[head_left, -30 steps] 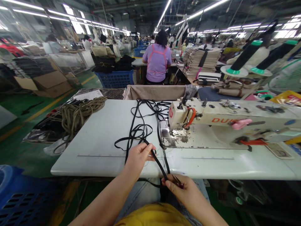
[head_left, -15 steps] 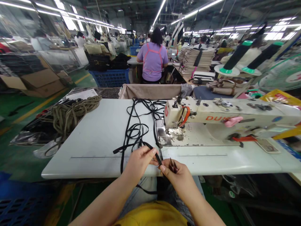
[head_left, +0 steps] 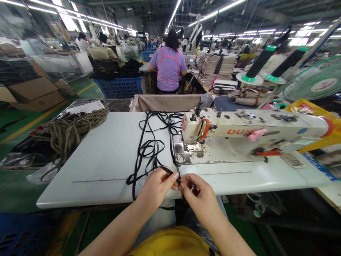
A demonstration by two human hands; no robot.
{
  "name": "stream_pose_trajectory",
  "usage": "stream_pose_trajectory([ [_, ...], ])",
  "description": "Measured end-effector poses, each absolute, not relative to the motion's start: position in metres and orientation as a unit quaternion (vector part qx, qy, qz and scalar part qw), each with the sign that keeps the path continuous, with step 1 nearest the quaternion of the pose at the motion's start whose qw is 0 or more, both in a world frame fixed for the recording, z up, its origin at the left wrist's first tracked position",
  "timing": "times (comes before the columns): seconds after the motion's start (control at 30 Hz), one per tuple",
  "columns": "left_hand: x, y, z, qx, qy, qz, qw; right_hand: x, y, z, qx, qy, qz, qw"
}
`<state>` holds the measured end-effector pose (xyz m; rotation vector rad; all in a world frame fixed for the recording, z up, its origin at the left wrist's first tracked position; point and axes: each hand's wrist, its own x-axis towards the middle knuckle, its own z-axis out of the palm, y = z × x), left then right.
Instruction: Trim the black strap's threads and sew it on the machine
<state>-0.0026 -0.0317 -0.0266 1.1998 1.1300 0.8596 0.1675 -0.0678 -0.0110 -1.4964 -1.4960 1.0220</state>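
Between thumb and fingers, my left hand pinches a narrow black strap at the front edge of the table. Close beside it, my right hand is closed on the same strap. A small pointed metal tool, apparently thread snips, is tucked in the right palm. More of the black strap lies in loose loops on the white table, and part hangs over the edge toward my lap. A white sewing machine stands just beyond and right of my hands.
Olive-brown cord bundles lie on a stack at the left. A beige cloth-lined bin stands behind the table. Two black thread cones and a green fan are at the right. A person in purple sits ahead.
The view has turned slightly right. Both hands remain on the black strap and have come closer together, with the fingertips nearly meeting. The strap's loose end at the left has shifted a little.
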Motion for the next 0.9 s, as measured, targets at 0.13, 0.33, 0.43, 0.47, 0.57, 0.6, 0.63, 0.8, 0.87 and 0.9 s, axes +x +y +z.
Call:
stream_pose_trajectory([
  [0.13, -0.001, -0.035, -0.028, 0.533, 0.461, 0.356, 0.613, 0.168, -0.065, -0.013, -0.581, -0.632, 0.352, 0.373],
  [0.33, -0.002, -0.034, -0.027, 0.505, 0.453, 0.361, 0.640, 0.170, -0.065, -0.013, -0.580, -0.623, 0.373, 0.368],
  [0.43, 0.001, -0.034, -0.023, 0.492, 0.434, 0.357, 0.665, 0.170, -0.066, -0.013, -0.582, -0.637, 0.357, 0.359],
  [0.47, 0.002, -0.035, -0.023, 0.486, 0.430, 0.357, 0.672, 0.170, -0.066, -0.013, -0.580, -0.639, 0.355, 0.359],
  [0.57, 0.004, -0.036, -0.023, 0.470, 0.437, 0.361, 0.677, 0.172, -0.066, -0.012, -0.573, -0.632, 0.366, 0.371],
  [0.6, 0.003, -0.036, -0.023, 0.466, 0.443, 0.362, 0.674, 0.173, -0.066, -0.012, -0.574, -0.628, 0.368, 0.376],
  [0.63, 0.003, -0.036, -0.023, 0.464, 0.451, 0.361, 0.671, 0.174, -0.066, -0.012, -0.577, -0.624, 0.363, 0.382],
  [0.8, 0.001, -0.034, -0.022, 0.458, 0.468, 0.373, 0.657, 0.177, -0.071, -0.010, -0.583, -0.658, 0.273, 0.390],
  [0.87, 0.002, -0.033, -0.021, 0.463, 0.460, 0.378, 0.657, 0.178, -0.073, -0.010, -0.564, -0.695, 0.242, 0.375],
  [0.9, 0.003, -0.033, -0.021, 0.466, 0.456, 0.379, 0.657, 0.178, -0.074, -0.010, -0.555, -0.713, 0.227, 0.364],
])
